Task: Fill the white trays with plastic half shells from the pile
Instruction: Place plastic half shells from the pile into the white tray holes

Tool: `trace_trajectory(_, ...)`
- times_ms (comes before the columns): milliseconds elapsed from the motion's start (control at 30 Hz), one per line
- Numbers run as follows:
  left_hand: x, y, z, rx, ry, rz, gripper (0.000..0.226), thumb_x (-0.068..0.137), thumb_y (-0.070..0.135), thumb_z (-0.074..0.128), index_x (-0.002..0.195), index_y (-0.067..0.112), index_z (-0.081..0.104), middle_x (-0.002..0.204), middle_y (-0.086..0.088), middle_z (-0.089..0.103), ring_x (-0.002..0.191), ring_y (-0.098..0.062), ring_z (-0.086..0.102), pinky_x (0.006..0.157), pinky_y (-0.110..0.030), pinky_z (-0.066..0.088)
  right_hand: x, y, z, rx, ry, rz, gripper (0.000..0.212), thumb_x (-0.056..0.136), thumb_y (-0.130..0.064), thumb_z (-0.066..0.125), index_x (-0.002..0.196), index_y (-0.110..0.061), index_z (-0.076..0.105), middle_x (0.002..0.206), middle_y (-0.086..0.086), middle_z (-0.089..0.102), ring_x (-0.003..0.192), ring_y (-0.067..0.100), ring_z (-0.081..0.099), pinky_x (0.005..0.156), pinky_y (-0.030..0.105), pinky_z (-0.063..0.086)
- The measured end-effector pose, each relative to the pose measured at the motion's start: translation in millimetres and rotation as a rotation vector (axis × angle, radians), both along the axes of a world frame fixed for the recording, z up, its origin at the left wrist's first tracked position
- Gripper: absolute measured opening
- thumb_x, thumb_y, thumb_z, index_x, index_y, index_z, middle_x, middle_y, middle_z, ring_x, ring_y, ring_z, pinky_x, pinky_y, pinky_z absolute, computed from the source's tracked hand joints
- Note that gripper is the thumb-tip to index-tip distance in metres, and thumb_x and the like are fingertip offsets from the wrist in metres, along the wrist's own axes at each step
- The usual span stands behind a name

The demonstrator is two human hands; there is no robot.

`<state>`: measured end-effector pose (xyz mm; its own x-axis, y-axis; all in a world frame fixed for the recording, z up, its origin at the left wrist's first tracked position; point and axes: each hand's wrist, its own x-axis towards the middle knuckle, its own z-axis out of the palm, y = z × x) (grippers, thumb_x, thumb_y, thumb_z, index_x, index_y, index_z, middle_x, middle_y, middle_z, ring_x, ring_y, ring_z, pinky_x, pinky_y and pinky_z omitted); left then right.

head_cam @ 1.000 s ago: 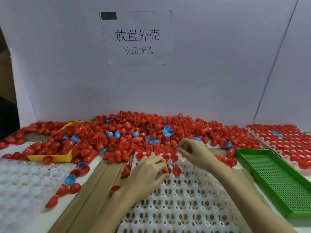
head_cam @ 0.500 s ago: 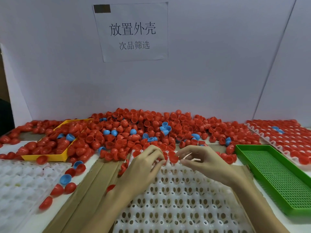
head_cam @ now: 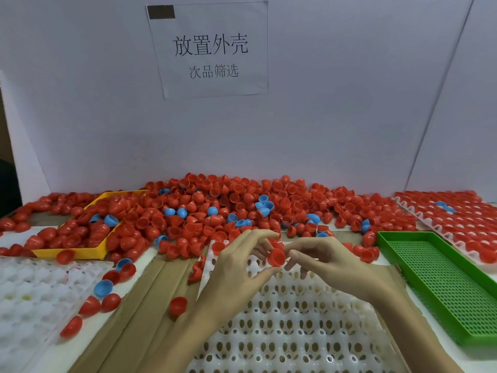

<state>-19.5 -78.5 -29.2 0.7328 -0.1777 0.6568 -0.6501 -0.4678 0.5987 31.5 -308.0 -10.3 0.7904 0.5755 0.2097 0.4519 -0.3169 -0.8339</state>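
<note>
Your left hand (head_cam: 236, 267) and right hand (head_cam: 325, 262) pinch one red shell (head_cam: 276, 257) over the tray (head_cam: 295, 327); loosening either pinch risks dropping it.

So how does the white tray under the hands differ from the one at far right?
The centre tray is nearly empty, its holed cups showing; the right tray is packed with red shells plus a couple of blue ones. The centre one lies on cardboard in front of the person, the right one behind the green tray. Both are white cupped trays.

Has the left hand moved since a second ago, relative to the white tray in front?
Yes. The left hand has lifted off the white tray and now pinches a red half shell above the tray's far end, close to the right hand.
</note>
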Motion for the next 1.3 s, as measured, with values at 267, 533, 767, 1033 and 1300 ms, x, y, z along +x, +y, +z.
trace_trajectory(267, -2.1, -4.2, -6.5, 0.074, 0.086, -0.086, 0.063, 0.087, 0.045, 0.08, 0.141, 0.041, 0.049, 0.111, 0.016, 0.058, 0.109, -0.014, 0.062, 0.097, -0.02, 0.05, 7.4, 2.6, -6.8, 0.018, -0.015, -0.025, 0.012, 0.098, -0.021, 0.075, 0.108, -0.018, 0.08, 0.099, 0.006, 0.08, 0.083, 0.025, 0.078, 0.075, 0.034, 0.064)
trace_trajectory(533, 18.6, 30.5, -19.0, 0.436, 0.114, 0.226, 0.032, 0.105, 0.047, 0.051, 0.13, 0.029, 0.061, 0.121, 0.022, 0.05, 0.114, 0.004, 0.042, 0.104, -0.022, 0.041, 40.9, -10.6, -4.4, -0.257, -0.266, -0.432, 0.015, 0.098, -0.014, 0.074, 0.106, -0.025, 0.076, 0.071, -0.012, 0.074, 0.069, -0.003, 0.07, 0.061, 0.012, 0.054)
trace_trajectory(767, 18.9, 31.3, -23.9, 0.51, 0.115, 0.178, 0.037, 0.106, 0.049, 0.048, 0.133, 0.03, 0.064, 0.124, 0.022, 0.052, 0.117, 0.004, 0.04, 0.106, -0.02, 0.037, 57.6, 12.9, -6.5, -0.574, -0.343, -0.365, 0.02, 0.101, -0.013, 0.065, 0.117, -0.016, 0.077, 0.065, -0.006, 0.068, 0.052, 0.004, 0.058, 0.055, 0.015, 0.047)
trace_trajectory(1033, 21.3, 32.0, -25.0, 0.545, 0.11, 0.169, 0.041, 0.104, 0.053, 0.047, 0.139, 0.033, 0.058, 0.129, 0.022, 0.052, 0.12, 0.005, 0.037, 0.103, -0.012, 0.031, 58.2, 22.8, -10.0, -0.622, -0.366, -0.356, 0.016, 0.101, -0.013, 0.065, 0.116, -0.011, 0.069, 0.074, -0.019, 0.053, 0.061, -0.001, 0.052, 0.059, 0.007, 0.043)
trace_trajectory(1300, 21.9, 33.3, -27.3, 0.533, 0.097, 0.16, 0.039, 0.104, 0.053, 0.047, 0.131, 0.03, 0.063, 0.126, 0.022, 0.051, 0.119, 0.003, 0.038, 0.104, -0.012, 0.031, 64.0, 24.2, -3.0, -0.63, -0.381, -0.355, 0.016, 0.104, -0.026, 0.064, 0.112, -0.016, 0.073, 0.078, -0.019, 0.054, 0.068, -0.001, 0.052, 0.059, 0.01, 0.038)
